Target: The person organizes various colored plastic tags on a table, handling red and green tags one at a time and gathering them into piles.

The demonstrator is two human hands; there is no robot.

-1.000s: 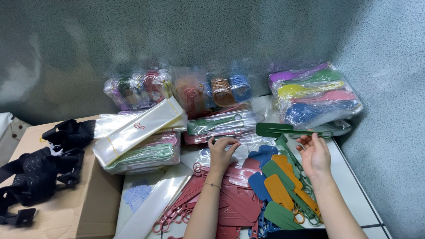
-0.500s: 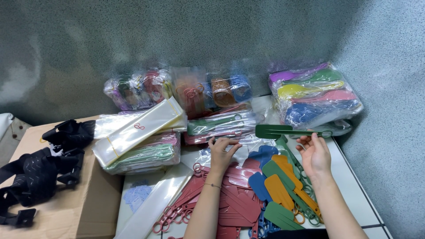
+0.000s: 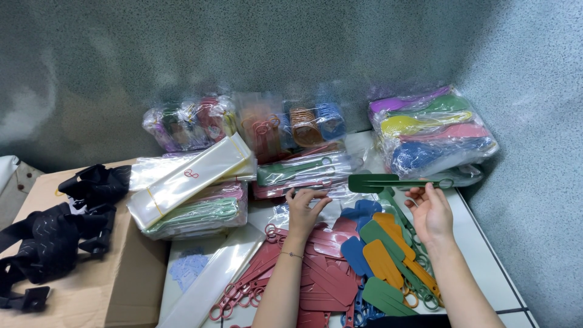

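**Green spatula up, clear bag pinched**

Right hand (image 3: pixel 432 214) has its fingertips clamped on the handle of a dark green flat spatula (image 3: pixel 398 181), held level just above the table (image 3: pixel 486 255), blade pointing to 9 o'clock. Left hand (image 3: pixel 303 209) is pinching the edge of a clear plastic sleeve (image 3: pixel 322 193) lying over the red spatula pile (image 3: pixel 316 273). At 6 o'clock from the green one sits a mixed pile of orange, blue and green spatulas (image 3: pixel 382 255).

Both forearms (image 3: pixel 279 291) cut off at bottom edge. Red paddles (image 3: pixel 322 279) partly hidden under left arm; lowest ones run out of frame. Bag (image 3: pixel 316 197) at left fingertips: clear, edges hard to trace. Packed contents of rear bundles (image 3: pixel 188 121) blurred by wrinkled plastic. Black straps (image 3: pixel 42 243) clipped by left edge. Box (image 3: pixel 115 291) cut off below.
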